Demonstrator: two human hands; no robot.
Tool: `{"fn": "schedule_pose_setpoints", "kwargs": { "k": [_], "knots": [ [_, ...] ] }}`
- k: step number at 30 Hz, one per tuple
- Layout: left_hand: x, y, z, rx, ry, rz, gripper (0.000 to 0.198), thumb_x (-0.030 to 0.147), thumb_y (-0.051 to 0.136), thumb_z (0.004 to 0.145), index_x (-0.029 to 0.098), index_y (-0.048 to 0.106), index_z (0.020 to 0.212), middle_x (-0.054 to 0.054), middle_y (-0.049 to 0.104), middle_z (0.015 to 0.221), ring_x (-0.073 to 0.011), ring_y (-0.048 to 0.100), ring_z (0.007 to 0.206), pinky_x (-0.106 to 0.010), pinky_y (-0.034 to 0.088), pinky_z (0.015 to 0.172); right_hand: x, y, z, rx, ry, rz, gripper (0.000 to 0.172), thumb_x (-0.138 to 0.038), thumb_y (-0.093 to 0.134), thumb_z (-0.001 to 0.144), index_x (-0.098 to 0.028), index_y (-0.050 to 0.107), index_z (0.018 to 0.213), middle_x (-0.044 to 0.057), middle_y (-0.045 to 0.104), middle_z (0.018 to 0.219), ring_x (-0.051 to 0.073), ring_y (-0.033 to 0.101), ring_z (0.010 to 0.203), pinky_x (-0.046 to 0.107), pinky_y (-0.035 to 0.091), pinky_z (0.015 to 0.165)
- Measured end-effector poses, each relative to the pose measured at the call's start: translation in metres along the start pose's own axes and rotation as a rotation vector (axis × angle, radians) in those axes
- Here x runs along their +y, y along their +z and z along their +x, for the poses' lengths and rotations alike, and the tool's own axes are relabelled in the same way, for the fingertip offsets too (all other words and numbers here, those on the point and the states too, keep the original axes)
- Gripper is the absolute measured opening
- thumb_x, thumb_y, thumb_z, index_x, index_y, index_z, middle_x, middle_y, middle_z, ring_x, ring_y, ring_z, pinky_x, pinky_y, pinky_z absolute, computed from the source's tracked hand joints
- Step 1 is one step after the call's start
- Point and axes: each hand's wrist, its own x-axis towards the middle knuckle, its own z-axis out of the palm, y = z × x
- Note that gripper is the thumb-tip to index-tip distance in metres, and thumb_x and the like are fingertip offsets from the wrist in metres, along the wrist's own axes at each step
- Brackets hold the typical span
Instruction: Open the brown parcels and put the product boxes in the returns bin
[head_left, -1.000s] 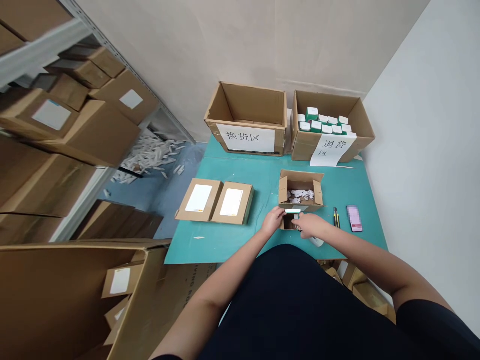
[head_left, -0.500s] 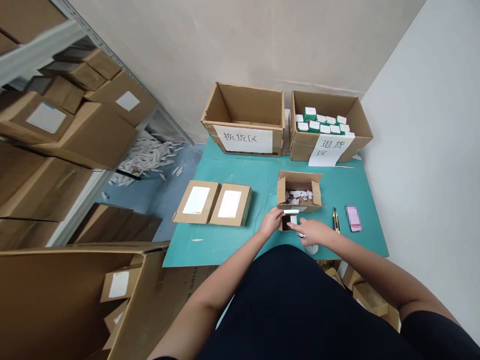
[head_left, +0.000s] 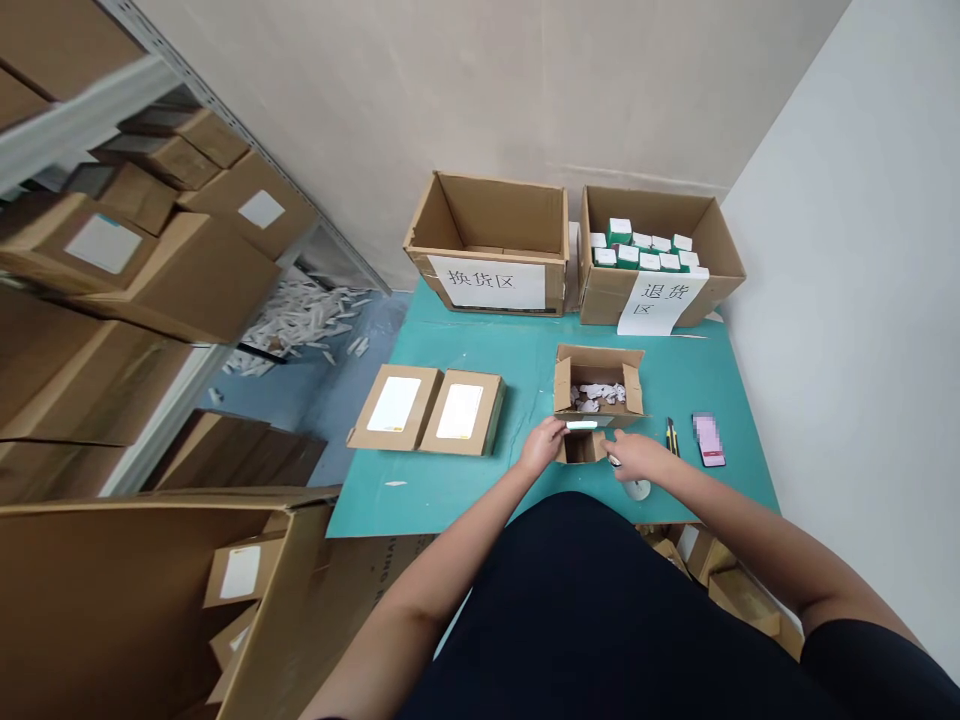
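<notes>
My left hand pinches a small white and green box at the near flap of a small open carton that holds crumpled white paper. My right hand is curled just right of that flap, closed on a small object I cannot make out. A brown flap hangs between the two hands. Both forearms reach out over the teal table.
Two flat cartons with white labels lie left. A yellow-black cutter and a phone lie right. At the back stand an open labelled carton and a carton of green-white boxes. Shelves of cartons stand left; a big open carton is near left.
My right hand has drawn back to the right, away from the flap's middle. The left hand keeps its hold on the small box.
</notes>
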Motion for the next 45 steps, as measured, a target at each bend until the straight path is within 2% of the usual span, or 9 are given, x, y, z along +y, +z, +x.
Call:
{"fn": "schedule_pose_setpoints", "kwargs": {
  "k": [4,7,13,17,21,26,32,39,45],
  "knots": [
    [-0.002,-0.001,-0.001,-0.004,-0.003,-0.019,0.017,0.012,0.057,0.094,0.018,0.068,0.082,-0.001,0.058,0.083,-0.0137,0.058,0.079,-0.023,0.044,0.074,0.007,0.015,0.007,-0.026,-0.020,0.064,0.079,-0.025,0.064,0.076,-0.020,0.042,0.152,0.018,0.061,0.119,0.028,0.069,0.083,0.033,0.048,0.068],
    [-0.004,-0.002,-0.002,-0.003,-0.013,-0.017,0.017,0.012,0.057,0.095,0.018,0.067,0.082,-0.001,0.058,0.083,-0.0134,0.058,0.079,-0.023,0.044,0.074,0.005,0.016,0.005,-0.020,-0.024,0.115,0.079,-0.025,0.063,0.077,-0.020,0.042,0.153,0.017,0.060,0.119,0.027,0.068,0.082,0.032,0.047,0.068],
    [-0.004,-0.006,-0.002,-0.031,-0.015,-0.008,0.019,0.015,0.058,0.095,0.018,0.067,0.079,-0.001,0.058,0.082,-0.0140,0.058,0.079,-0.023,0.044,0.073,-0.001,-0.023,-0.039,0.104,0.042,0.175,0.062,-0.022,0.058,0.080,-0.022,0.054,0.143,0.012,0.059,0.116,0.024,0.066,0.083,0.029,0.042,0.067],
    [-0.002,-0.005,-0.001,-0.031,-0.015,-0.039,0.016,0.014,0.058,0.094,0.018,0.069,0.083,-0.002,0.060,0.084,-0.0145,0.059,0.081,-0.024,0.045,0.075,-0.014,-0.052,-0.073,0.234,0.069,0.299,0.060,-0.028,0.060,0.085,-0.024,0.051,0.145,0.010,0.058,0.119,0.023,0.066,0.090,0.028,0.045,0.073],
    [-0.001,-0.005,0.002,-0.031,-0.012,-0.069,0.015,0.016,0.059,0.094,0.019,0.072,0.086,-0.002,0.061,0.083,-0.0149,0.059,0.081,-0.025,0.046,0.076,-0.035,-0.065,-0.085,0.417,0.066,0.377,0.058,-0.032,0.061,0.088,-0.028,0.049,0.145,0.009,0.057,0.124,0.025,0.065,0.101,0.032,0.050,0.083],
    [-0.001,-0.006,0.003,-0.027,-0.024,-0.095,0.018,0.020,0.059,0.095,0.019,0.072,0.083,-0.001,0.062,0.080,-0.0146,0.059,0.078,-0.025,0.046,0.074,-0.051,-0.058,-0.068,0.581,0.106,0.443,0.053,-0.032,0.061,0.089,-0.027,0.050,0.141,0.010,0.056,0.126,0.026,0.064,0.104,0.035,0.054,0.085],
    [-0.001,-0.006,0.003,-0.007,-0.025,-0.103,0.016,0.018,0.059,0.095,0.018,0.073,0.086,-0.001,0.063,0.082,-0.0142,0.060,0.080,-0.024,0.046,0.074,-0.046,-0.041,-0.042,0.587,0.074,0.414,0.050,-0.026,0.063,0.088,-0.022,0.051,0.137,0.012,0.056,0.123,0.027,0.064,0.103,0.037,0.054,0.087],
    [0.001,-0.006,0.003,0.002,-0.019,-0.096,0.016,0.015,0.060,0.094,0.018,0.072,0.084,-0.001,0.064,0.084,-0.0143,0.062,0.081,-0.024,0.048,0.077,-0.039,-0.029,-0.025,0.554,-0.186,0.320,0.058,-0.018,0.068,0.084,-0.023,0.050,0.139,0.014,0.058,0.128,0.031,0.059,0.116,0.047,0.051,0.096],
    [0.001,-0.004,0.004,-0.006,-0.027,-0.101,0.016,0.013,0.061,0.091,0.019,0.072,0.081,-0.001,0.064,0.082,-0.0144,0.062,0.079,-0.024,0.048,0.075,-0.038,-0.028,-0.003,0.436,-0.350,0.160,0.051,-0.013,0.068,0.084,-0.018,0.056,0.133,0.015,0.060,0.129,0.031,0.056,0.122,0.047,0.048,0.099]
  ]
}}
